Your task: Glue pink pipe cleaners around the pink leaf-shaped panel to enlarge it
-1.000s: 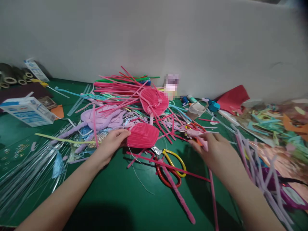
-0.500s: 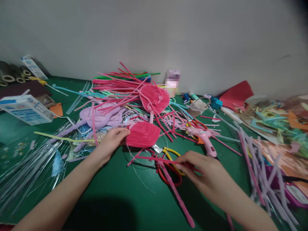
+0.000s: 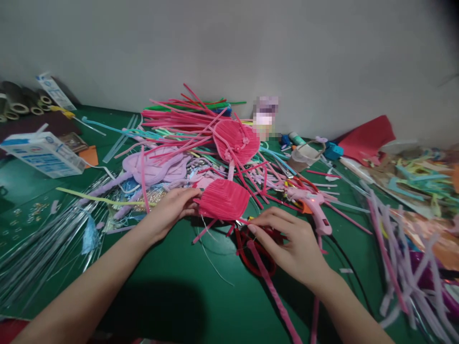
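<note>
Right hand (image 3: 294, 242), pinching a strip (image 3: 244, 221), has neared the pink panel (image 3: 226, 199) left hand (image 3: 172, 211) grips.

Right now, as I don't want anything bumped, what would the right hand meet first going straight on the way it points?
Most likely the red ribbed panel held by the left hand, just ahead of the right hand, though depth is hard to judge.
</note>
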